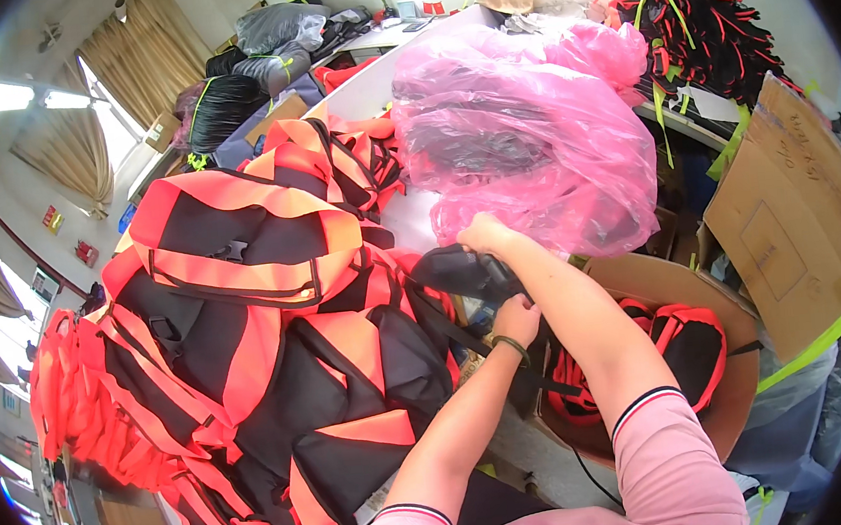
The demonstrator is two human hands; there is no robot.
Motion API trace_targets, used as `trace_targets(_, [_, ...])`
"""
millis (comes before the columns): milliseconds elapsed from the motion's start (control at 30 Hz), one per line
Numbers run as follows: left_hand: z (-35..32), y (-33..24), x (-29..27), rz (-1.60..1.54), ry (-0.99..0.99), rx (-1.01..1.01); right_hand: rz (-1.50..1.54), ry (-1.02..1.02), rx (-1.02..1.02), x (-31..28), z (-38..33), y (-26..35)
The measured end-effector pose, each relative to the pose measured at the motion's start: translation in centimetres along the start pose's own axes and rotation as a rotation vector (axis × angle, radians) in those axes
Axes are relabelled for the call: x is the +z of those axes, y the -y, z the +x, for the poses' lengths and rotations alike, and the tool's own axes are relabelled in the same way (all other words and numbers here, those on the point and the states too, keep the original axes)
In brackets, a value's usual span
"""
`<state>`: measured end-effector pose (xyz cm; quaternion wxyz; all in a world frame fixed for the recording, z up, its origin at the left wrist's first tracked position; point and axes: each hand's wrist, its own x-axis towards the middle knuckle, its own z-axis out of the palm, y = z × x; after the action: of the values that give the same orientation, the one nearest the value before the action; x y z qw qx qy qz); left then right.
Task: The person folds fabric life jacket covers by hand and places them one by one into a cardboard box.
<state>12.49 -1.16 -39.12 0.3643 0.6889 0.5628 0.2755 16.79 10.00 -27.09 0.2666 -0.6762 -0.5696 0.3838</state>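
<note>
Right hand [483, 234] and left hand [518, 320], both closed on black pouch [456, 269]; soft, light, probably floppy—best gripped along edge, beside orange bags [247, 338].

A stack of bags [244, 308] fills the left and centre of the frame, spilling toward the lower left. Right of it, upper centre, lies a plastic sack [530, 143] on the table [355, 83]. Below the sack, at lower right, a cardboard box [721, 376] holds another bag [692, 339]. A flat cardboard sheet [786, 210] stands at the right edge.
</note>
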Motion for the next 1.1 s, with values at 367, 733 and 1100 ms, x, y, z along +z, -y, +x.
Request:
trace_targets(367, [0.0,0.2,-0.3,-0.53,0.11,-0.315,1.074,-0.211,0.054,-3.6,-1.3,-4.4])
trace_targets(733, [-0.6,-2.3,-1.4,-0.45,0.205,-0.207,1.255,-0.516,0.153,-0.3,-5.1,-12.6])
trace_targets(1100, [-0.3,-0.7,-0.9,-0.133,0.076,0.11,0.006,-0.478,-0.345,2.3,-6.2,-12.8])
